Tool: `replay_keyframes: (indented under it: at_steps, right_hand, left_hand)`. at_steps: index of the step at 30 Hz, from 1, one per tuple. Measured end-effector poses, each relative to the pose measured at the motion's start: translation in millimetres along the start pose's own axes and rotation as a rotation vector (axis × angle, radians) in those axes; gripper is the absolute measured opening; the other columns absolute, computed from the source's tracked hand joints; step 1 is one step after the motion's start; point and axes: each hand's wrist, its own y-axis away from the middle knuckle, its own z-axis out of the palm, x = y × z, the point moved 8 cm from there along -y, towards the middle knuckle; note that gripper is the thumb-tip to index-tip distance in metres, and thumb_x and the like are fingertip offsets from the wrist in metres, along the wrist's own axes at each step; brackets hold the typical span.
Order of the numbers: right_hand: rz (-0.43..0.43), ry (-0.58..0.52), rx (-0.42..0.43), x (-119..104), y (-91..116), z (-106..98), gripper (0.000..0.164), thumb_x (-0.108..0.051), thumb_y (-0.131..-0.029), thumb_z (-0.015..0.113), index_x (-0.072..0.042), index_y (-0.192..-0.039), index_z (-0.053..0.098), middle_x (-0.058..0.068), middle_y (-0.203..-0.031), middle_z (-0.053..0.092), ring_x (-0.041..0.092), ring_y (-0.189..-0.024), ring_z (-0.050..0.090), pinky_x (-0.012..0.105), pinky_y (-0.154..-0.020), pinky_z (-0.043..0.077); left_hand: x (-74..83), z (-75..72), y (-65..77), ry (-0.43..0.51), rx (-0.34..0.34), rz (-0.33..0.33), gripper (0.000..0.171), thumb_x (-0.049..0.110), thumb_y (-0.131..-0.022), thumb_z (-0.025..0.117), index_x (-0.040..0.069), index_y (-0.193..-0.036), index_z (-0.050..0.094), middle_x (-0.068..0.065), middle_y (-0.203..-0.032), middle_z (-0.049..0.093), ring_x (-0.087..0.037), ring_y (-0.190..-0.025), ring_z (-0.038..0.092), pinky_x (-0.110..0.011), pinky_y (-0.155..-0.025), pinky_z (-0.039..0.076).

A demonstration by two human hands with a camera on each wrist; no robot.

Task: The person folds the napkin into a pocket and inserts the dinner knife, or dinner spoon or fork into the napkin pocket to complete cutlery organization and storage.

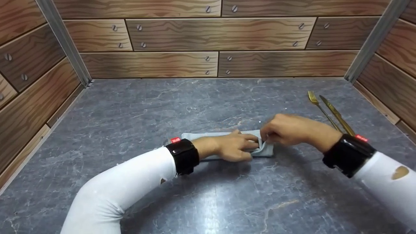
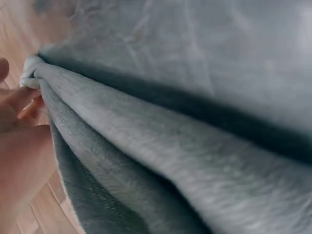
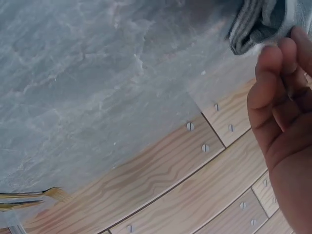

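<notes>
A pale blue-grey cloth [image 1: 267,151] lies on the table as a long folded strip, its layers seen close up in the left wrist view [image 2: 146,131]. My left hand [image 1: 234,147] rests on the strip, fingers stretched toward the right end and thumb apart. At that end my right hand [image 1: 287,128] pinches a raised fold between fingertips and thumb. The right wrist view has the curled fingers [image 3: 270,63] against the cloth's edge [image 3: 243,36]. Part of the strip is hidden beneath the left hand.
A gold fork [image 1: 312,97] and a gold knife [image 1: 334,111] lie side by side at the right, beyond the right wrist. Wood-patterned panels [image 1: 172,65] wall the grey marbled table [image 1: 146,107] at the back and both sides.
</notes>
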Motion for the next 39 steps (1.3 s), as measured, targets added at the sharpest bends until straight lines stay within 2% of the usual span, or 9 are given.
replay_keyframes:
  at_steps: [6,14,16,22,24,28,35,37,39]
  right_hand:
    - [-0.136,0.034,0.061,-7,-1,-3,0.021,0.008,-0.093,0.082,-0.012,-0.090,0.076,0.002,-0.085,0.075,0.019,-0.075,0.074,0.035,-0.068,0.065]
    - [-0.094,-0.042,0.063,5,-2,0,0.018,0.009,-0.096,0.081,-0.009,-0.097,0.080,0.006,-0.092,0.082,0.022,-0.078,0.077,0.034,-0.070,0.067]
    - [-0.082,-0.046,0.056,6,-2,1,0.017,0.008,-0.095,0.082,-0.009,-0.097,0.080,0.005,-0.091,0.080,0.020,-0.077,0.075,0.033,-0.069,0.065]
    - [-0.061,-0.054,0.033,4,-5,2,0.015,0.005,-0.093,0.083,-0.010,-0.095,0.080,0.005,-0.089,0.079,0.019,-0.078,0.073,0.036,-0.072,0.064]
    - [-0.041,-0.051,0.018,4,-6,3,0.014,0.004,-0.094,0.082,-0.010,-0.095,0.080,0.005,-0.088,0.078,0.018,-0.079,0.072,0.037,-0.073,0.064]
    - [0.050,-0.059,-0.012,8,-9,7,0.013,0.001,-0.097,0.081,-0.010,-0.093,0.076,0.002,-0.085,0.073,0.010,-0.078,0.064,0.033,-0.072,0.059]
    - [0.136,-0.089,-0.088,8,-14,26,0.012,-0.004,-0.100,0.078,-0.009,-0.093,0.069,0.002,-0.086,0.066,0.011,-0.082,0.059,0.034,-0.074,0.054]
    - [0.146,-0.078,-0.094,7,-14,29,0.013,-0.004,-0.101,0.077,-0.010,-0.093,0.068,0.001,-0.087,0.064,0.010,-0.083,0.057,0.034,-0.074,0.054]
    - [0.149,-0.052,-0.075,5,-13,28,0.017,-0.004,-0.100,0.079,-0.012,-0.093,0.066,-0.001,-0.088,0.062,0.008,-0.083,0.055,0.032,-0.073,0.053]
  left_hand:
    - [34.4,-14.8,21.6,-0.103,-0.097,-0.059,0.067,0.041,-0.119,0.056,0.010,-0.178,0.048,-0.011,-0.190,0.034,-0.038,-0.168,0.045,-0.048,-0.142,0.030]
    - [30.0,-20.4,33.5,0.173,-0.189,-0.131,0.075,0.046,-0.121,0.054,0.017,-0.186,0.031,-0.006,-0.196,0.019,-0.047,-0.185,0.006,-0.063,-0.153,0.006]
    - [23.0,-13.5,27.4,0.098,-0.182,-0.117,0.078,0.049,-0.120,0.057,0.020,-0.187,0.030,-0.003,-0.196,0.019,-0.046,-0.186,0.007,-0.064,-0.153,0.006]
    - [35.2,-15.1,23.9,-0.188,-0.161,-0.097,0.084,0.060,-0.117,0.062,0.022,-0.186,0.033,-0.003,-0.190,0.026,-0.039,-0.173,0.039,-0.054,-0.142,0.043]
    - [39.5,-19.2,26.6,-0.133,-0.178,-0.094,0.082,0.058,-0.118,0.061,0.020,-0.186,0.035,-0.004,-0.192,0.026,-0.038,-0.176,0.035,-0.054,-0.145,0.039]
    - [36.5,-24.1,33.5,0.109,-0.232,-0.095,0.078,0.043,-0.120,0.060,0.016,-0.187,0.029,-0.005,-0.199,0.019,-0.031,-0.187,0.011,-0.052,-0.154,0.002]
    - [35.6,-26.6,67.7,0.627,-0.205,-0.126,0.064,0.008,-0.117,0.060,0.003,-0.173,0.029,-0.017,-0.191,0.038,-0.034,-0.182,0.032,-0.042,-0.150,0.030]
    - [32.5,-29.1,78.5,0.615,-0.172,-0.105,0.063,0.004,-0.115,0.061,0.002,-0.171,0.030,-0.020,-0.187,0.045,-0.035,-0.179,0.038,-0.042,-0.148,0.033]
    - [20.1,-30.4,86.4,0.419,-0.089,-0.048,0.058,0.006,-0.113,0.066,0.002,-0.166,0.042,-0.018,-0.177,0.059,-0.033,-0.169,0.054,-0.043,-0.143,0.044]
